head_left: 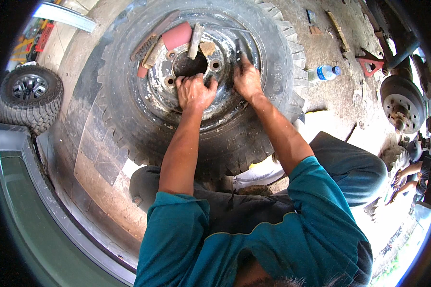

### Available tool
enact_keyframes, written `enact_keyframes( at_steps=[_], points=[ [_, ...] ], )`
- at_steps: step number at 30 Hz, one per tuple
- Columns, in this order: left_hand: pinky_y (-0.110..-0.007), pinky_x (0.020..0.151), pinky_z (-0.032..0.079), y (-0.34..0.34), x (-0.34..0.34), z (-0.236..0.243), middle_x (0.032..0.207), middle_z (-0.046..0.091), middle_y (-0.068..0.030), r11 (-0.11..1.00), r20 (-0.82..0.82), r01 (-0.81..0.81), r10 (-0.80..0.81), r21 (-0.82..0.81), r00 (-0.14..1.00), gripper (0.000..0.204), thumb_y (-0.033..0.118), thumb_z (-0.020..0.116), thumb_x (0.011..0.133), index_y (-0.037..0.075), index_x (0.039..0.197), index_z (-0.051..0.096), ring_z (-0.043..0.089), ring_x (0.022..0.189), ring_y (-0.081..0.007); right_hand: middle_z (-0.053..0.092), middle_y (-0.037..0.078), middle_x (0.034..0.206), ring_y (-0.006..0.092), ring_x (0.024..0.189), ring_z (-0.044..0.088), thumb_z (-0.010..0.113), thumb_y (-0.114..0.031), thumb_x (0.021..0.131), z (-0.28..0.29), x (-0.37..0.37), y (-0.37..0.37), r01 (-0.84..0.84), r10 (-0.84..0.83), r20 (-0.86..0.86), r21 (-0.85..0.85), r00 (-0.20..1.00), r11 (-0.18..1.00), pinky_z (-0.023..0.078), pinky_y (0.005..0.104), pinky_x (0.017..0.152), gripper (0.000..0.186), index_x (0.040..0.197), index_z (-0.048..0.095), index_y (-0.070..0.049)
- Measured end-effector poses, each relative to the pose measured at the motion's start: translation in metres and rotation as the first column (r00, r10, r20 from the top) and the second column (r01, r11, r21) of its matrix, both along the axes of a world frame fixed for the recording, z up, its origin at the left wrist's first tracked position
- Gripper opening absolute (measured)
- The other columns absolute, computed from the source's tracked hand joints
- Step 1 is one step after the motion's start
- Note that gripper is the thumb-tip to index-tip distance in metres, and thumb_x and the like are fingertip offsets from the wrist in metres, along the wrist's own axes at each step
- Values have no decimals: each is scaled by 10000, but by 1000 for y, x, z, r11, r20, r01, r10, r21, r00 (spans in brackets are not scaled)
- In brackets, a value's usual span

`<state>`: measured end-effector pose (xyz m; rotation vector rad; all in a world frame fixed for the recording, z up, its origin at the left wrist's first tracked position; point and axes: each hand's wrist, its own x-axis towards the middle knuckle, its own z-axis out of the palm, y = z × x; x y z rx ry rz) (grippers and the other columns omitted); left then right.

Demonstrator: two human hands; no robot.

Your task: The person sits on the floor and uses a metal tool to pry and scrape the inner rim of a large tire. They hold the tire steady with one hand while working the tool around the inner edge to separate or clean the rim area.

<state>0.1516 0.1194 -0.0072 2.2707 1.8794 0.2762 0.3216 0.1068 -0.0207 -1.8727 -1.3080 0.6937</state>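
A big black tyre [115, 81] lies flat in front of me, with a worn steel wheel rim [220, 107] set in it. My left hand [195, 92] rests on the rim's hub, its fingers curled over the near edge of the centre hole and its thumb apart. To its right, my right hand [247, 80] is closed round a dark, narrow hand tool [239, 48] that points away from me; its exact kind is unclear. Across the rim's far left lie a reddish curved piece [176, 36], a pale stick-like piece [195, 40], a bristled brush [143, 48] and a brown lump [207, 48].
On the floor to the right are a water bottle [325, 72] and a red stand [370, 64]. Beyond them is a round wheel hub [401, 106]. A smaller tyre [29, 95] and a green vehicle panel [52, 210] are at left. Another person's hands [404, 179] show at far right.
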Motion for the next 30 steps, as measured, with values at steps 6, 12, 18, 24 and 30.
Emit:
enact_keyframes(
  at_steps=[6, 12, 18, 24, 30],
  points=[
    [-445, 1051, 368, -1, -1, 3, 914, 733, -236, 1000, -7, 12, -12, 9, 1000, 449, 447, 591, 884, 24, 909, 741, 687, 919, -347, 667, 345, 1065, 492, 1072, 636, 515, -163, 962, 8, 1, 1, -52, 43, -84, -112, 996, 992, 495, 524, 990, 484, 1416, 495, 5],
    [-442, 1055, 363, 0, -1, -1, 949, 742, -207, 1000, -25, -10, 9, -20, 1000, 451, 444, 578, 896, 26, 923, 745, 684, 941, -341, 684, 149, 787, 213, 484, 652, 472, -197, 1035, 3, 6, 6, -134, 7, -367, -320, 930, 938, 551, 359, 455, 545, 1540, 360, -26],
    [-445, 1052, 367, 0, 0, 5, 954, 740, -216, 1000, -18, 3, -4, -27, 1000, 453, 450, 587, 894, 27, 929, 746, 684, 933, -347, 735, 245, 895, 275, 584, 725, 458, -139, 1017, 20, 8, 7, -87, 0, -302, -277, 953, 957, 602, 406, 544, 522, 1530, 388, -72],
    [-443, 1050, 370, -1, 0, 5, 915, 736, -224, 1000, 6, -1, 2, -2, 1000, 455, 452, 596, 891, 25, 937, 745, 687, 913, -350, 720, 282, 928, 407, 763, 735, 495, -174, 980, 8, 8, 9, -23, -27, -258, -190, 966, 982, 582, 463, 810, 530, 1488, 440, -34],
    [-437, 1100, 353, 1, 0, 11, 990, 719, -279, 988, -28, -29, 25, -151, 999, 506, 496, 593, 897, 47, 1073, 746, 668, 1024, -371, 732, 252, 896, 335, 649, 729, 487, -163, 983, 11, 9, 4, -54, -2, -246, -222, 969, 974, 604, 450, 703, 534, 1504, 428, -59]
  ],
)
